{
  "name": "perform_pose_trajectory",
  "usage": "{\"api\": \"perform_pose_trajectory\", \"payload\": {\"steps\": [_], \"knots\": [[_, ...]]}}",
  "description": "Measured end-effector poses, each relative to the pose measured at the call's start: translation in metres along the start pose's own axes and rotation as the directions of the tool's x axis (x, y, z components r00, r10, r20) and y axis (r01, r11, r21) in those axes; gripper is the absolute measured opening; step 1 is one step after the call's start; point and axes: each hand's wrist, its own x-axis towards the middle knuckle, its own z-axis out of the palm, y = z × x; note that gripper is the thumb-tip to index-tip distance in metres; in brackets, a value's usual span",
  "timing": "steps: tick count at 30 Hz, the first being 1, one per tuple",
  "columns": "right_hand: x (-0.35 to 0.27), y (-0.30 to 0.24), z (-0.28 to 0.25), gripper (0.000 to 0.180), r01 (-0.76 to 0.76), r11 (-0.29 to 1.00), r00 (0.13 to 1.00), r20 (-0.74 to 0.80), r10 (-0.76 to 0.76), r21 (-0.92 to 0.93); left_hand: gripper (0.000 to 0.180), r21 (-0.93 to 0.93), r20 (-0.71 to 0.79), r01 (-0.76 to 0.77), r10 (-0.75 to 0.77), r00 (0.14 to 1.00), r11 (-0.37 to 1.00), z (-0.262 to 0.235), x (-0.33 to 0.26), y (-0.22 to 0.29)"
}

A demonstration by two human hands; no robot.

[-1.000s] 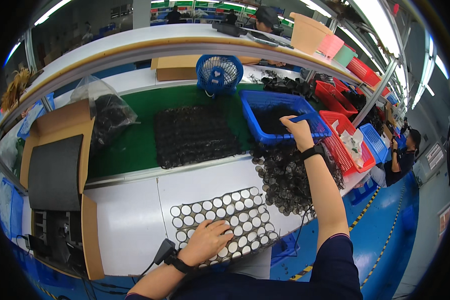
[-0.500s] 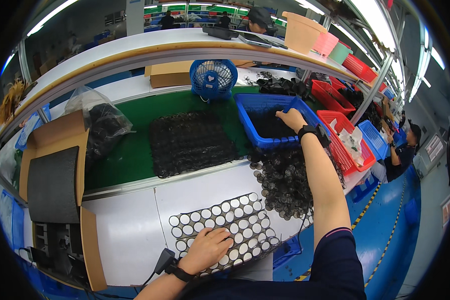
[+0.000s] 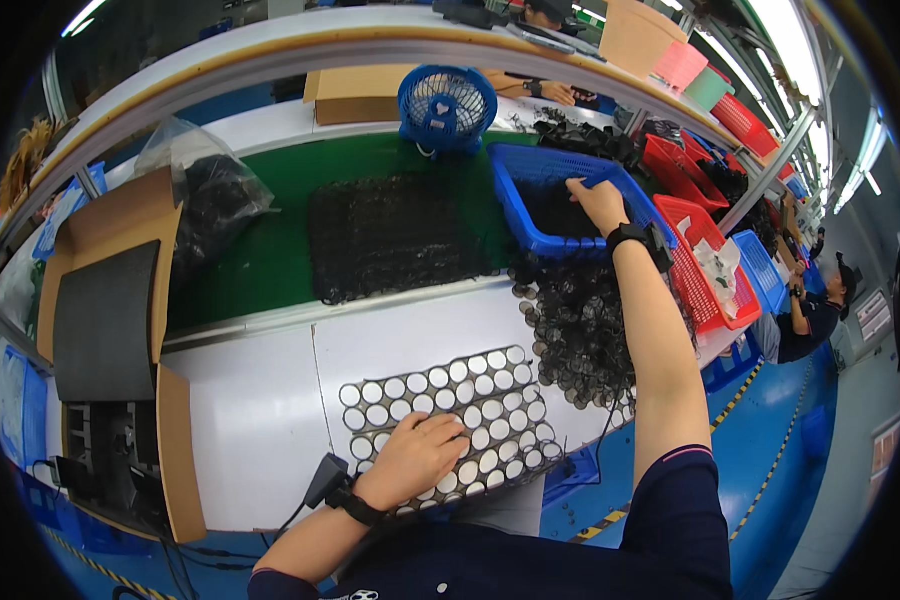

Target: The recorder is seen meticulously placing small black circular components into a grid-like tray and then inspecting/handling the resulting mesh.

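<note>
From where I am standing, taking twelve o'clock as straight ahead of the worker, the grid of white discs (image 3: 462, 370) is lying at twelve on the near edge of the white tabletop (image 3: 250, 430). The left hand (image 3: 417, 460) is resting palm-down across it, opened with fingers bending a little, probably steadying it. At one o'clock a heap of dark round pieces (image 3: 575, 340) is spilling beneath the right forearm, likely sitting there for easy reach. Beyond it, between twelve and one, the right hand (image 3: 600, 205) is curling its fingers inside the blue basket (image 3: 555, 245), over a dark tangle (image 3: 545, 205); I cannot tell whether it is gripping any. The basket's walls are presumably keeping that loose stuff together. At ten, a cardboard box (image 3: 180, 450) is holding a dark sheet (image 3: 105, 320). Past the tabletop's metal edging, a black lattice mat (image 3: 390, 240) is lying flat on a green surface (image 3: 240, 285), just left of twelve, with a clear bag (image 3: 210, 190) slumping at eleven. A blue fan (image 3: 448, 105) is facing us at twelve, under a long shelf (image 3: 270, 50). At two, a co-worker (image 3: 820, 310) is sitting above the blue floor (image 3: 770, 430).
</note>
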Motion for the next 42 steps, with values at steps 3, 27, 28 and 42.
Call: {"api": "perform_pose_trajectory", "payload": {"steps": [3, 27, 28, 42], "knots": [[-0.024, -0.005, -0.004, 0.048, 0.061, 0.995, 0.998, -0.036, -0.059, 0.074, 0.018, -0.028, 0.004, -0.009, 0.009, 1.000, 1.000, 0.004, 0.001, -0.002], [-0.438, -0.092, 0.007, 0.020, -0.035, 0.871, 0.950, 0.286, -0.122, 0.490, 0.065, 0.290, -0.136, 0.501, -0.484, 0.865, 0.815, -0.026, -0.111, 0.039], [-0.436, -0.091, 0.009, 0.020, -0.031, 0.873, 0.949, 0.288, -0.128, 0.487, 0.066, 0.317, -0.117, 0.509, -0.500, 0.858, 0.800, -0.025, -0.115, 0.040], [-0.422, -0.076, 0.020, 0.024, -0.178, 0.775, 0.934, 0.353, -0.061, 0.606, 0.059, 0.300, -0.010, 0.521, -0.544, 0.839, 0.799, -0.060, -0.120, 0.017]]}}
